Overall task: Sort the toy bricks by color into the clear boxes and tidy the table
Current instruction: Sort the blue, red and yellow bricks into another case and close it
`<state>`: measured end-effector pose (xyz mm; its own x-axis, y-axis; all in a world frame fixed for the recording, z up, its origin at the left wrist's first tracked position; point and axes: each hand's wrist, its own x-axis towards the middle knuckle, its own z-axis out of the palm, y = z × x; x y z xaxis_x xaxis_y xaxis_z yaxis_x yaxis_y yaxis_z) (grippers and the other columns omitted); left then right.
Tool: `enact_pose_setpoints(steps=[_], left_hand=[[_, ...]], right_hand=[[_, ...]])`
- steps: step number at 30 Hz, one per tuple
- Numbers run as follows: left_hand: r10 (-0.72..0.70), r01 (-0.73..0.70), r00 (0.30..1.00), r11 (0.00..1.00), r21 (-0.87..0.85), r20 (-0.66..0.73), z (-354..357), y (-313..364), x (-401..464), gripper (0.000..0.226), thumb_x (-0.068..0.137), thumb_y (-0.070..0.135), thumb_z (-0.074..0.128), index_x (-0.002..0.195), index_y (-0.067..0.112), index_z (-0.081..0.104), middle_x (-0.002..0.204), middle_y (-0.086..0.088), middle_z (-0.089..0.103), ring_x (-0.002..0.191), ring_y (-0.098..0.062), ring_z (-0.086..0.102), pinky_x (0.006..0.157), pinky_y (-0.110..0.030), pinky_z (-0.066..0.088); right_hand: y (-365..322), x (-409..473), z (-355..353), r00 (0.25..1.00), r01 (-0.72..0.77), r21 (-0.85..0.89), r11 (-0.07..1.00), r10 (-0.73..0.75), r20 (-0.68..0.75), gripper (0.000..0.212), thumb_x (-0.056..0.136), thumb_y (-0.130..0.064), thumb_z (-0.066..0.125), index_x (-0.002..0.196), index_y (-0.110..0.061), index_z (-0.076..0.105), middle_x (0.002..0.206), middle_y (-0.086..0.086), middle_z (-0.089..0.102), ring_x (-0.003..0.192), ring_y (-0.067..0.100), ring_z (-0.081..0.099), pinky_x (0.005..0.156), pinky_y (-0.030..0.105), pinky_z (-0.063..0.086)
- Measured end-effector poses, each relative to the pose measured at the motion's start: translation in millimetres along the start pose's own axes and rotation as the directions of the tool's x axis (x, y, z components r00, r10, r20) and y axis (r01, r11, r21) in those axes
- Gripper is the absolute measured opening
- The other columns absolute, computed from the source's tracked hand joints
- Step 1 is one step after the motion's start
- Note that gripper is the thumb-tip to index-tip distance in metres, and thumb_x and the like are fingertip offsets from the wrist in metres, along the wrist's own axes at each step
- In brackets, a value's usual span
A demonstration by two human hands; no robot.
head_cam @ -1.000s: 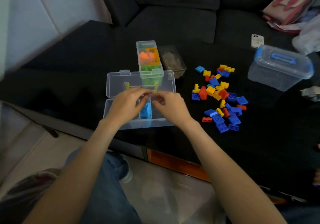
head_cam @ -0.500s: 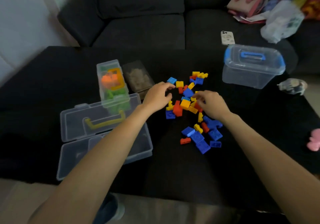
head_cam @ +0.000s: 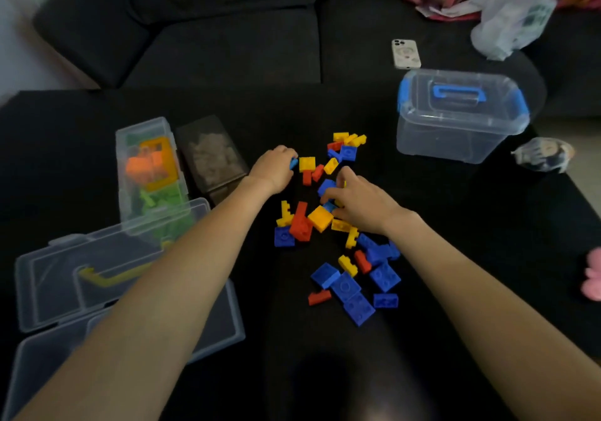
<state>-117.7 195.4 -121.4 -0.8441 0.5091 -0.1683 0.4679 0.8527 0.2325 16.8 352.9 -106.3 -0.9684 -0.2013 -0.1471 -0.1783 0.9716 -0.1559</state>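
Observation:
A loose pile of blue, yellow and red bricks (head_cam: 338,225) lies on the black table (head_cam: 455,290). My left hand (head_cam: 273,168) reaches into the pile's far left and pinches a small blue brick (head_cam: 293,163). My right hand (head_cam: 354,205) sits in the middle of the pile, fingers curled round a blue brick (head_cam: 326,186). An open clear box with a yellow handle (head_cam: 107,290) lies at the near left, partly behind my left forearm. Behind it stands a clear box of green and orange bricks (head_cam: 149,173).
A dark box of beige pieces (head_cam: 211,157) stands beside the green-and-orange box. A lidded clear tub with a blue handle (head_cam: 461,114) sits at the far right. A phone (head_cam: 405,53) lies on the sofa behind. Small toys (head_cam: 543,158) rest at the table's right edge.
Both hands left the open box a second ago and moved right into the brick pile. Since half a second ago each hand has closed its fingers on a blue brick.

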Motion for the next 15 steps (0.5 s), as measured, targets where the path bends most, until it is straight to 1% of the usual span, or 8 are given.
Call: enact_pose_setpoints(steps=[2, 4, 6, 8, 10, 12, 14, 15], left_hand=[[0.009, -0.007, 0.999, 0.998, 0.070, -0.034, -2, 3, -13, 0.038, 0.090, 0.016, 0.059, 0.127, 0.015, 0.051, 0.129, -0.009, 0.048, 0.114, -0.026, 0.052, 0.093, -0.036, 0.044], [0.007, -0.005, 1.000, 0.995, 0.103, -0.021, -4, 4, -29, 0.037, 0.088, 0.019, 0.063, 0.123, 0.016, 0.053, 0.124, -0.008, 0.050, 0.108, -0.024, 0.054, 0.088, -0.034, 0.047], [0.028, -0.024, 0.999, 0.995, 0.098, -0.041, -8, 7, -48, 0.040, 0.086, 0.023, 0.065, 0.124, 0.018, 0.053, 0.123, -0.006, 0.050, 0.107, -0.022, 0.054, 0.087, -0.033, 0.047], [0.068, -0.067, 0.994, 0.998, 0.018, -0.090, -15, 15, -73, 0.043, 0.085, 0.027, 0.066, 0.125, 0.020, 0.052, 0.122, -0.004, 0.049, 0.107, -0.018, 0.053, 0.087, -0.030, 0.045], [0.125, -0.139, 0.984, 0.985, -0.107, -0.130, -21, 23, -92, 0.041, 0.084, 0.031, 0.068, 0.122, 0.023, 0.054, 0.119, 0.000, 0.047, 0.103, -0.012, 0.051, 0.085, -0.027, 0.044], [0.179, -0.223, 0.966, 0.942, -0.251, -0.187, -26, 34, -128, 0.037, 0.082, 0.030, 0.070, 0.117, 0.025, 0.057, 0.116, 0.006, 0.047, 0.099, -0.007, 0.051, 0.085, -0.027, 0.048], [0.188, -0.284, 0.945, 0.877, -0.388, -0.267, -31, 40, -162, 0.034, 0.081, 0.024, 0.071, 0.113, 0.024, 0.060, 0.116, 0.007, 0.048, 0.101, -0.005, 0.053, 0.084, -0.022, 0.050], [0.172, -0.302, 0.935, 0.846, -0.439, -0.312, -32, 41, -183, 0.033, 0.081, 0.020, 0.071, 0.112, 0.024, 0.060, 0.117, 0.006, 0.049, 0.103, -0.005, 0.054, 0.084, -0.019, 0.050]], right_hand=[[-1, -6, 0, 1.000, -0.017, -0.002, 1.000, 0.017, 0.014, 0.037, 0.091, -0.026, 0.058, 0.127, -0.029, 0.048, 0.127, 0.007, 0.034, 0.112, 0.024, 0.046, 0.087, 0.032, 0.047], [-4, -10, 3, 1.000, -0.031, 0.027, 0.999, 0.031, -0.003, 0.035, 0.089, -0.022, 0.061, 0.122, -0.026, 0.048, 0.126, 0.008, 0.037, 0.111, 0.025, 0.048, 0.084, 0.032, 0.046], [-5, -16, 7, 0.996, -0.056, 0.125, 0.991, 0.065, -0.065, 0.030, 0.088, -0.019, 0.062, 0.115, -0.024, 0.049, 0.123, 0.006, 0.044, 0.107, 0.024, 0.053, 0.082, 0.032, 0.047], [-5, -28, 8, 0.975, -0.107, 0.319, 0.942, 0.161, -0.150, 0.026, 0.087, -0.015, 0.062, 0.109, -0.023, 0.051, 0.115, 0.002, 0.053, 0.101, 0.019, 0.057, 0.080, 0.031, 0.050], [-1, -38, 2, 0.929, -0.164, 0.585, 0.794, 0.324, -0.180, 0.026, 0.088, -0.014, 0.063, 0.110, -0.022, 0.052, 0.105, -0.003, 0.059, 0.094, 0.012, 0.059, 0.076, 0.025, 0.052], [-10, -64, -7, 0.881, -0.134, 0.838, 0.529, 0.450, -0.143, 0.028, 0.087, -0.014, 0.065, 0.111, -0.020, 0.053, 0.096, -0.005, 0.063, 0.087, 0.007, 0.063, 0.068, 0.018, 0.051], [-25, -88, -14, 0.857, -0.026, 0.973, 0.228, 0.506, -0.095, 0.029, 0.087, -0.015, 0.066, 0.114, -0.018, 0.055, 0.091, -0.002, 0.067, 0.078, 0.006, 0.067, 0.060, 0.016, 0.052], [-37, -101, -15, 0.860, 0.023, 0.990, 0.140, 0.502, -0.091, 0.030, 0.087, -0.015, 0.065, 0.114, -0.019, 0.054, 0.090, 0.001, 0.069, 0.074, 0.006, 0.068, 0.059, 0.016, 0.052]])
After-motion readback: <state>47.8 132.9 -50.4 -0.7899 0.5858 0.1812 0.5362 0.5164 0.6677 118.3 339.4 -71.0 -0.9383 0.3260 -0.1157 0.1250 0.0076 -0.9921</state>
